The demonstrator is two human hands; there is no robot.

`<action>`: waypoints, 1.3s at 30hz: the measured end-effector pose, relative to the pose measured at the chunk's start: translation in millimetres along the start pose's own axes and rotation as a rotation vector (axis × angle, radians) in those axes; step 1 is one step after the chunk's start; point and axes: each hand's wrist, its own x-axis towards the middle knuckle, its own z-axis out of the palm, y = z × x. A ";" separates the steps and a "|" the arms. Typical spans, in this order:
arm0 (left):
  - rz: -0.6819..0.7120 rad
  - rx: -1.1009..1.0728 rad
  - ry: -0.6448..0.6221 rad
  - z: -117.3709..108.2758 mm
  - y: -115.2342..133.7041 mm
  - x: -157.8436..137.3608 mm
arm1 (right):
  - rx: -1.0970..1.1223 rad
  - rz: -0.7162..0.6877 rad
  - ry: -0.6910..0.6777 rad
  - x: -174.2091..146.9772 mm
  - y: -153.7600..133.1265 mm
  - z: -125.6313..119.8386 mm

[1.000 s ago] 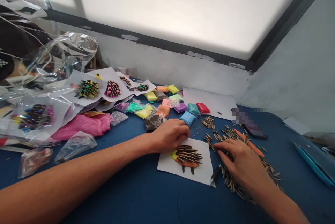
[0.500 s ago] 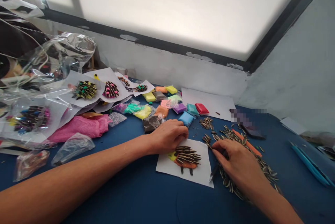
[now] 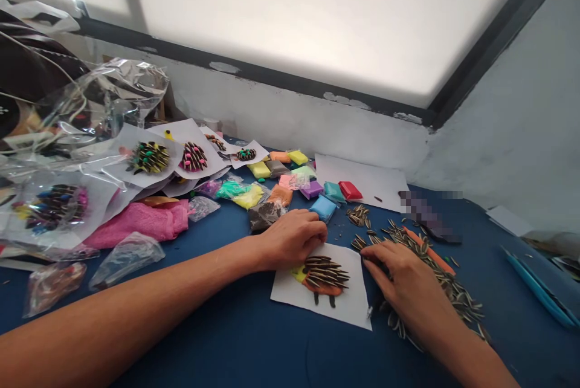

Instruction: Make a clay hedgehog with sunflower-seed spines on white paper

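Note:
My left hand (image 3: 296, 234) rests on the upper left edge of a white paper sheet (image 3: 290, 291), its fingers curled; whatever may be under them is hidden. On that sheet is a hedgehog figure (image 3: 324, 279) with an orange body, yellow head, two dark legs and sunflower seeds as spines. Right of the paper, my right hand (image 3: 401, 276) has its thumb and fingertips close together beside a few sunflower seeds (image 3: 359, 243); I cannot make out what is between them. Under this hand lies part of a pen (image 3: 370, 312), mostly covered.
A pile of sunflower seeds (image 3: 462, 300) spreads on the right with an orange stick (image 3: 428, 250). Bright clay packets (image 3: 322, 208) lie behind my left hand. Several seed hedgehogs on paper (image 3: 194, 157), a pink cloth (image 3: 145, 222) and plastic bags (image 3: 129, 261) occupy the left.
My right hand has moved slightly left and up, and more of the pen is now covered. The left hand stays on the paper; the whole view has shifted slightly.

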 end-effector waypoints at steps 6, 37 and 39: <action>-0.010 0.008 -0.008 -0.6 0.5 0.1 | -0.076 0.072 0.042 -3.1 8.2 -1.9; -0.012 0.009 -0.015 -0.1 0.4 -0.2 | -0.095 0.003 -0.085 24.6 8.1 5.7; -0.013 0.012 -0.016 -0.2 0.5 -0.1 | -0.100 0.001 -0.075 26.0 10.8 6.0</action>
